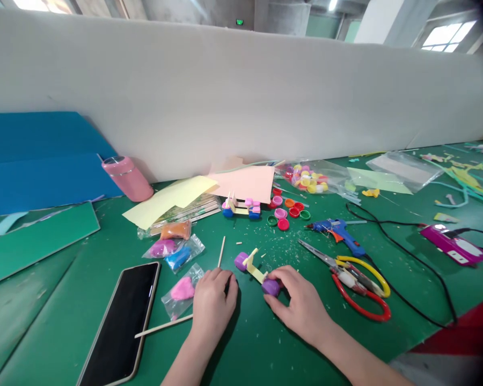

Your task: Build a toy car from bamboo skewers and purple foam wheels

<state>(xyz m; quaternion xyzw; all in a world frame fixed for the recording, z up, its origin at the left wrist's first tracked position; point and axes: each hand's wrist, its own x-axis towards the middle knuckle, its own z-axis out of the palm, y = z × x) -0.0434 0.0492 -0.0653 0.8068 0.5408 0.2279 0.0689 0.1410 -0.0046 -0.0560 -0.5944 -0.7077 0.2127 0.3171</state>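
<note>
From my remote seat I see the right hand (306, 308) with its thumb and fingers clamped on the near purple lump (271, 287) of a small frame piece (255, 272), which lies low over the desk (265, 343) between the two hands. Gripping at one end seems a way to steady the piece without covering its slender middle; the far purple lump (241, 261) points away from the hand. The left hand (214, 297) is curled down beside the bag of pink clay (183, 289). Its fingers are bent close together, and I cannot tell whether they grip the thin wooden sticks (165, 326) showing on either side of them (my view gives me only the back of that hand).

The lumps look smooth, rounded and soft, like modelling clay, while the frame looks flat, pale yellow and stiff. One stick end crosses the glossy dark phone (121, 321). Beyond the piece, a blue-and-pink model (241, 208) stands near bright round plastic caps (282, 213). On the right, the blue glue gun (340, 233) and the metal scissors (350, 279), with red and yellow handles, lie just outside the right hand's space, presumably to stay within reach.
</note>
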